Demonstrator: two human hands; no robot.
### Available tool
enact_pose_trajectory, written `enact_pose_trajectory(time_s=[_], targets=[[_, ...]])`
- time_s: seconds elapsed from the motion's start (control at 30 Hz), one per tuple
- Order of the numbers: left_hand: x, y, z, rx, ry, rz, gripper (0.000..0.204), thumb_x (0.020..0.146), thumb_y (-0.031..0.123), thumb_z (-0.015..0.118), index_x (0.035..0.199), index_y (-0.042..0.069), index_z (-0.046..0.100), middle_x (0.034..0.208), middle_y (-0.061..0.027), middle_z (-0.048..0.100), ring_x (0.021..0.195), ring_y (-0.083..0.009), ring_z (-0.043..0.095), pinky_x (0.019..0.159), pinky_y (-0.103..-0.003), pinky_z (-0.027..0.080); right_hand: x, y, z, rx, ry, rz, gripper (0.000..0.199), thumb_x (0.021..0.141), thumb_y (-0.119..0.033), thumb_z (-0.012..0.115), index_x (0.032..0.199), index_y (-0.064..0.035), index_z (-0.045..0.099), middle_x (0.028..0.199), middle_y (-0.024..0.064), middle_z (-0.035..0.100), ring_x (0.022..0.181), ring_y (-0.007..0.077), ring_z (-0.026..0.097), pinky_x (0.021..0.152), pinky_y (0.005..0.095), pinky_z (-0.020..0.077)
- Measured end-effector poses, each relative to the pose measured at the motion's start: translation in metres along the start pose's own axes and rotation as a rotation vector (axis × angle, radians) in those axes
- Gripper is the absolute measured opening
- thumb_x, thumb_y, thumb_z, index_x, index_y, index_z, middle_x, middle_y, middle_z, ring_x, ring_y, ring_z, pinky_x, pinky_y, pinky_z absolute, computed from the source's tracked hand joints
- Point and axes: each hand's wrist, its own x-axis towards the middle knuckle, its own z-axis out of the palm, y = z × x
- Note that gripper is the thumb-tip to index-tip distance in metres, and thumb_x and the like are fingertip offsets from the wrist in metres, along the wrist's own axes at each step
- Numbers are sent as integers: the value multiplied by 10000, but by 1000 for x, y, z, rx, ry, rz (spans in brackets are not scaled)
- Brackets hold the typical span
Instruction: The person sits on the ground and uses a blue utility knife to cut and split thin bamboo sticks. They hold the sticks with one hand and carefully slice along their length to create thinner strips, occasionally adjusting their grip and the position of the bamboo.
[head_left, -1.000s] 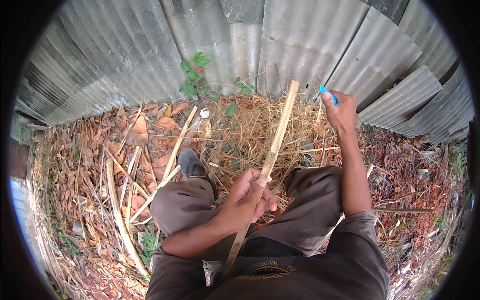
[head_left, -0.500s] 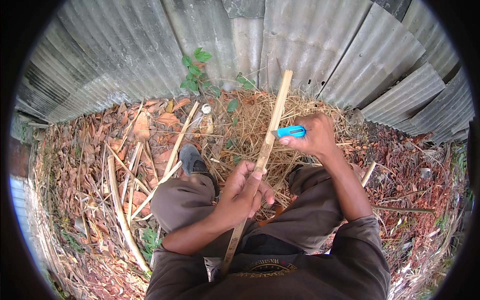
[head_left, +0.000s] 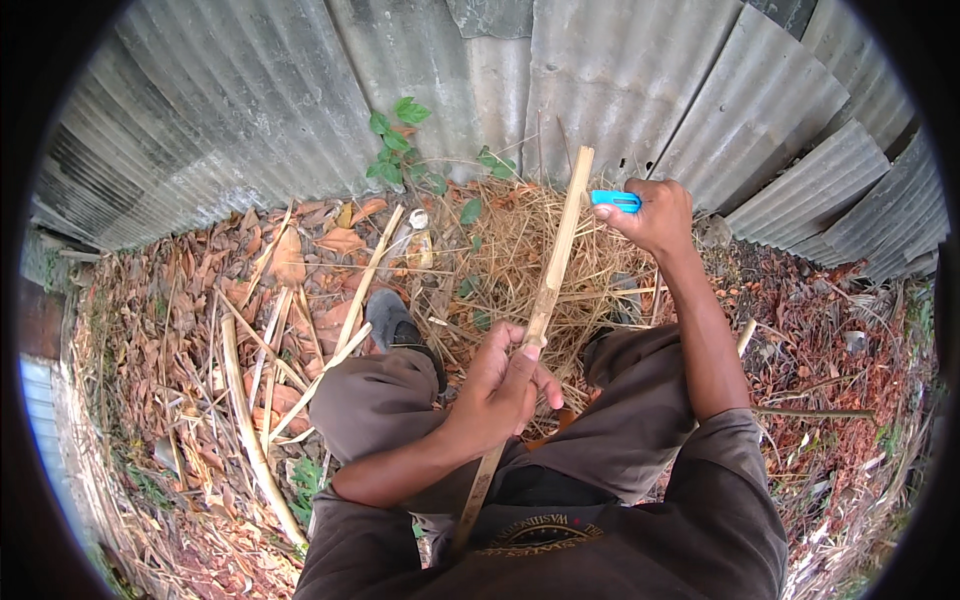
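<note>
My left hand (head_left: 500, 390) is closed around the middle of a long, pale bamboo strip (head_left: 561, 245). The strip slants from my lap up and away to the right, and its upper stretch is shaved light. In my right hand (head_left: 655, 218) is a blue-handled utility knife (head_left: 615, 200), gripped in the fist. The knife is close beside the strip's far end; its blade is hard to make out, so I cannot tell if it touches. Thin straw-like shavings (head_left: 510, 250) lie heaped on the ground beneath the strip.
A corrugated metal fence (head_left: 420, 90) stands across the far side, with a small green plant (head_left: 390, 140) at its foot. Cut bamboo pieces (head_left: 250, 420) lie among dry leaves on the left. My shoe (head_left: 390, 320) is beside the shavings. A thin stick (head_left: 815, 412) lies at right.
My right hand has moved the knife up and to the right along the strip, toward its far end. My left hand keeps its hold, shifting only slightly.
</note>
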Motion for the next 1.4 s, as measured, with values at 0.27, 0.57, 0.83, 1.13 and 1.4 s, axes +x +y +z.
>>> enact_pose_trajectory(time_s=[0.27,0.57,0.83,1.13,1.4], targets=[[5,-2,0,9,21,-41,169,1044,216,327,1100,58,343,680,-152,584,354,-64,357,386,-197,312,20,15,6,-107,-77,221,725,663,-782,588,628,-66,689,482,119,559,507,318,599,508,433,463],[-5,-8,8,-7,-50,-53,168,1044,216,333,1089,55,334,698,-154,591,354,-62,359,381,-195,306,37,51,1,-120,-49,630,815,708,-829,494,653,-42,698,525,147,588,565,321,626,582,435,481],[2,-12,-4,-57,26,-65,138,1035,186,349,1082,57,330,715,-152,594,357,-51,360,360,-190,313,-15,-4,-16,143,-132,229,756,710,-788,556,569,-51,649,462,104,542,498,291,591,533,439,459],[10,-4,-4,39,87,11,158,1033,204,378,1083,55,364,743,-142,611,366,-64,395,368,-178,322,-28,-32,-5,146,-288,-59,649,665,-717,657,593,-72,643,466,100,518,451,311,549,479,419,435],[8,0,-5,195,127,62,115,1022,133,359,1089,43,335,772,-145,629,370,-52,401,371,-169,326,-23,-55,-5,132,-303,-32,648,652,-711,673,574,-69,660,441,109,502,441,316,552,474,414,442]])
